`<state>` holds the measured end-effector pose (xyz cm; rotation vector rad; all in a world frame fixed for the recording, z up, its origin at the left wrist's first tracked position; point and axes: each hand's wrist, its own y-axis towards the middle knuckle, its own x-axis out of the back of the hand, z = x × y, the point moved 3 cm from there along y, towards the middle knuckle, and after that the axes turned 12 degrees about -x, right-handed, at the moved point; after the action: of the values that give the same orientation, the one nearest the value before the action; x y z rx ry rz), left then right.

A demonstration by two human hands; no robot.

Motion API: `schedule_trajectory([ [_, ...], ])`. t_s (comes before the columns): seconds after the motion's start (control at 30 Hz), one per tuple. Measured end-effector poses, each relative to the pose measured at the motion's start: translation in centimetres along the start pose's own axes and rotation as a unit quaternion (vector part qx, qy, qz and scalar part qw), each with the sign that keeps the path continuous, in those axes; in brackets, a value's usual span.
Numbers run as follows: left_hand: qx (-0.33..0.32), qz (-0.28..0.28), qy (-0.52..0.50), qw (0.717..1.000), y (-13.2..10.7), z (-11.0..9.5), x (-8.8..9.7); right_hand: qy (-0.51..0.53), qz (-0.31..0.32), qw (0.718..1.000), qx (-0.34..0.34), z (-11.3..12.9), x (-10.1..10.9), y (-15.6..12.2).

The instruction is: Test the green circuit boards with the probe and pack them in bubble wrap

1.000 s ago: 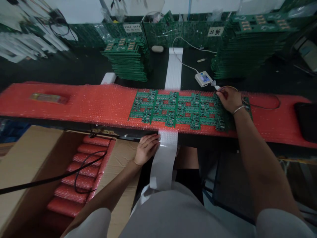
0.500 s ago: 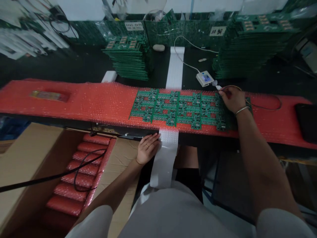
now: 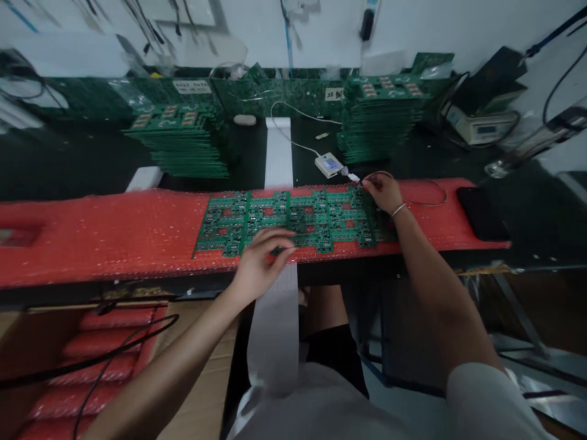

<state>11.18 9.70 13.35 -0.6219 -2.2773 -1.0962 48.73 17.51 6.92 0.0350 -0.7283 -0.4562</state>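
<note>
Green circuit boards (image 3: 325, 205) lie side by side on a strip of red bubble wrap (image 3: 114, 232). Over their front edge hovers my left hand (image 3: 261, 263), thumb and fingers apart with nothing visible between them. My right hand (image 3: 384, 192) pinches a thin cable (image 3: 426, 203) at the right end of the boards. The pinched end sits right by a white connector (image 3: 353, 178) on a small white device with a lit screen (image 3: 329, 165). Whether the fingers also touch that connector is hard to make out. A white strip (image 3: 278, 159) runs beneath the bubble wrap toward my lap.
Two tall stacks of green boards (image 3: 181, 146) (image 3: 383, 122) stand at the back. A black phone (image 3: 482, 214) lies at the right end of the wrap. Below left, an open cardboard box (image 3: 197, 360) holds red bubble-wrapped rolls (image 3: 103, 339).
My left hand has risen from the white strip at the table edge to above the boards, its fingers now parted. My right hand keeps its pinch by the connector. The view has shifted rightward and up.
</note>
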Motion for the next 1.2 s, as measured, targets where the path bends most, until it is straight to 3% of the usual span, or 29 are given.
schedule_trajectory([
  [0.1,-0.033,0.069,-0.072,0.994,7.5,2.2,-6.6,0.031,0.013,0.999,-0.003,-0.2,-0.4,-0.1],
  [0.2,-0.015,0.107,-0.065,0.992,13.1,5.0,-12.8,0.032,0.017,0.999,0.009,0.0,-0.6,-0.3],
  [0.27,0.008,0.128,-0.028,0.991,15.3,6.3,-15.4,0.031,0.012,0.999,0.017,0.0,-0.6,-0.2],
  [0.33,0.022,0.143,0.002,0.99,16.4,7.0,-16.6,0.034,0.006,0.999,0.02,-0.2,-0.6,-0.1],
  [0.57,0.069,0.185,0.094,0.976,16.8,7.1,-17.3,0.062,0.016,0.998,0.029,-1.0,-1.1,0.2],
  [0.7,0.075,0.164,0.114,0.977,16.5,6.8,-17.5,0.077,0.022,0.997,0.023,-1.3,-1.4,0.4],
  [0.8,0.015,0.16,0.114,0.98,15.6,6.0,-16.9,0.088,0.018,0.996,0.018,-1.3,-1.4,0.6],
  [0.9,-0.07,0.23,0.139,0.961,14.5,5.2,-16.3,0.089,0.006,0.996,0.003,-0.5,-0.4,0.2],
  [1.0,-0.089,0.282,0.171,0.94,14.1,4.9,-15.9,0.055,-0.011,0.998,0.027,1.3,1.4,-2.1],
  [1.1,-0.072,0.288,0.163,0.941,14.2,4.9,-15.8,0.018,0.017,0.995,0.099,3.1,2.3,-6.0],
  [1.2,-0.063,0.265,0.136,0.953,13.8,4.9,-15.5,0.004,0.06,0.987,0.149,3.8,1.8,-9.4],
])
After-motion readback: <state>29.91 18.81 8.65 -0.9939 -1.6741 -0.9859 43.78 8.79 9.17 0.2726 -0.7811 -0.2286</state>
